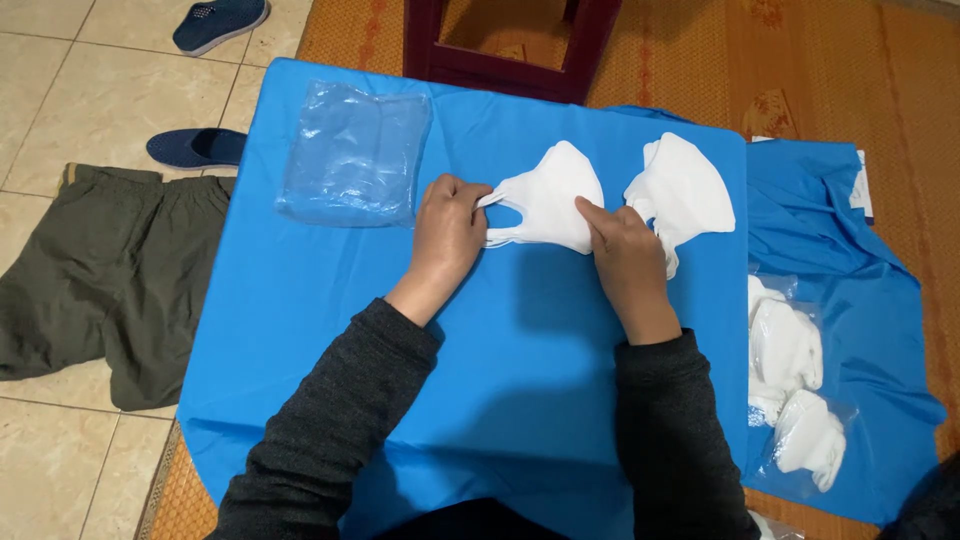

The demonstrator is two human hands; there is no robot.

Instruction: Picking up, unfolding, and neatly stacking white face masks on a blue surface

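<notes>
A white folded face mask (550,195) lies on the blue cloth (330,330) that covers a low table. My left hand (447,232) pinches the mask's ear loop at its left end. My right hand (625,262) presses its fingertips on the mask's right edge. A small stack of more white masks (685,190) sits just right of my right hand. A pile of clear plastic bags (352,155) lies left of my left hand, at the far left of the cloth.
Bagged white masks (795,385) lie on a lower blue sheet at the right. A dark red stool (500,50) stands beyond the table. Olive trousers (100,270) and two blue shoes (195,147) lie on the tiled floor at the left.
</notes>
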